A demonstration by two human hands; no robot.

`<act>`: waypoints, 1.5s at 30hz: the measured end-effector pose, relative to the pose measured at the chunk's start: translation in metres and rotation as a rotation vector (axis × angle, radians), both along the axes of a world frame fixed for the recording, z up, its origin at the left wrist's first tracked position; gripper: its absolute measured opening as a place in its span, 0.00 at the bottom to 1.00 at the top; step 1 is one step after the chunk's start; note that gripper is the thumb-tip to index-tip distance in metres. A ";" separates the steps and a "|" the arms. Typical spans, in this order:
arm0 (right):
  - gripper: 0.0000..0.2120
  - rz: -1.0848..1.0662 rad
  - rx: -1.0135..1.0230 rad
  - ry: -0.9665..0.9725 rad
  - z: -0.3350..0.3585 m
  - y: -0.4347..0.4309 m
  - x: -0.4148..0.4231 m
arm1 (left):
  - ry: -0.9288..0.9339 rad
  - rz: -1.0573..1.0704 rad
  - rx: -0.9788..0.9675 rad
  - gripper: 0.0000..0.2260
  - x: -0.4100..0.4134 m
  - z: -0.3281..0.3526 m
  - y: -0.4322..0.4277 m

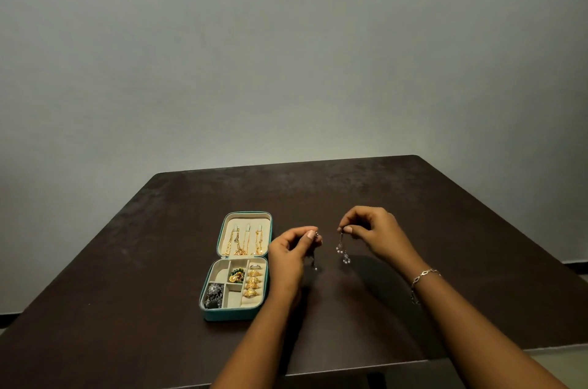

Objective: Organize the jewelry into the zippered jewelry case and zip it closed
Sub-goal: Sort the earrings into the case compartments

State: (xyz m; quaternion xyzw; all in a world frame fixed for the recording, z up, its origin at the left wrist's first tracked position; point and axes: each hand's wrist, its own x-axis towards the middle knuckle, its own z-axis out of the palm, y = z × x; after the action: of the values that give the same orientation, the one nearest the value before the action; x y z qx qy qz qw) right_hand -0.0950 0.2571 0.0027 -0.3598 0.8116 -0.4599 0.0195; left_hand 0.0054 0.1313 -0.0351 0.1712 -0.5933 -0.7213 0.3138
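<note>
Right hand (372,234) pinches a beaded silver earring (342,251) above the dark table (445,213), with open tabletop all round it. Left hand (291,250) pinches a second earring (317,235) (mostly hidden). Jewelry case (232,314) lies open just left of the left hand: teal shell, cream compartments, gold rings (253,282).

The open teal jewelry case (234,314) lies on the dark table (445,213) at nine o'clock from the left hand (291,253), with gold chains (245,242) in its lid and gold rings (253,280) in its tray. The left hand pinches a small silver piece (317,234), mostly hidden. At three o'clock from it, the right hand (372,231) pinches a dangling beaded earring (343,250).
</note>
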 end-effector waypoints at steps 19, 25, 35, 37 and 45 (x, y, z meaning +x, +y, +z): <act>0.08 0.157 -0.225 -0.255 0.031 -0.007 0.030 | 0.035 -0.116 0.016 0.04 0.028 0.044 -0.014; 0.08 0.226 -0.255 -0.356 0.030 -0.019 0.042 | 0.050 -0.121 -0.100 0.04 0.048 0.052 -0.030; 0.07 0.316 -0.241 -0.412 0.025 -0.062 0.076 | -0.011 0.038 -0.213 0.05 0.096 0.057 -0.082; 0.07 0.339 -0.227 -0.427 0.023 -0.073 0.082 | -0.026 0.062 -0.206 0.04 0.104 0.055 -0.090; 0.08 0.400 -0.245 -0.452 0.011 -0.109 0.111 | -0.042 0.128 -0.165 0.05 0.136 0.042 -0.103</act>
State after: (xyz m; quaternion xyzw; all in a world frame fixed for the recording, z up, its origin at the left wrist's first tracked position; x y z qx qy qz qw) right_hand 0.0156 0.1486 0.0139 -0.4006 0.6387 -0.6093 0.2457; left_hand 0.1410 0.0279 0.0067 0.1973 -0.6449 -0.6448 0.3597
